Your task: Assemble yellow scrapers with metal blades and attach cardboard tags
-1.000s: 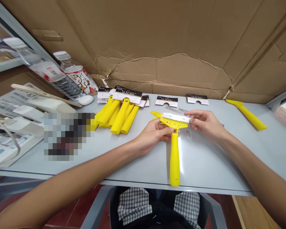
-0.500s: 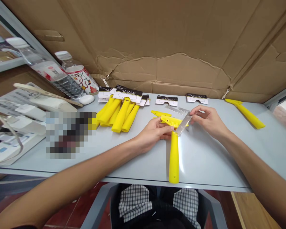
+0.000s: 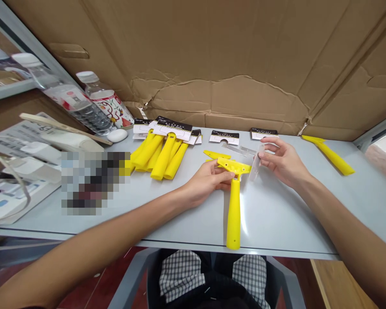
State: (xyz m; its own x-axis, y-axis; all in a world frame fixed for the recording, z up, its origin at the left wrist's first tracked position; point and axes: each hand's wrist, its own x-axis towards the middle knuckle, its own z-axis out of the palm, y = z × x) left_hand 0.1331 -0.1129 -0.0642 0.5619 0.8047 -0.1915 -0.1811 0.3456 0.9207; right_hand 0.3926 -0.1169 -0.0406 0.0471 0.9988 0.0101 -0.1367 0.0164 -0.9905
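My left hand [image 3: 210, 178] is closed on the head of a yellow scraper [image 3: 234, 214], whose handle points toward me. The T-shaped head faces up and shows small holes. Between the thumb and fingers of my right hand [image 3: 283, 163] is a thin flat scraper blade [image 3: 256, 165], held tilted just right of the head and apart from it or barely touching; I cannot tell which. Behind the left fingers lies a loose yellow plastic piece [image 3: 216, 154], partly hidden. Two thin metal strips [image 3: 235, 149] rest on the table beyond the hands.
Several yellow scraper handles [image 3: 162, 159] with black-and-white cards [image 3: 173, 127] lie in a pile at left. Two more cards [image 3: 224, 137] lie at the back. Another yellow scraper [image 3: 332, 156] is at right. Plastic bottles [image 3: 110, 103] and white devices [image 3: 44, 150] stand left; cardboard [image 3: 218, 51] walls the back.
The blade in my right hand has moved right, off the front of the scraper head, uncovering it, and has turned more upright. My left hand keeps its grip on the scraper.
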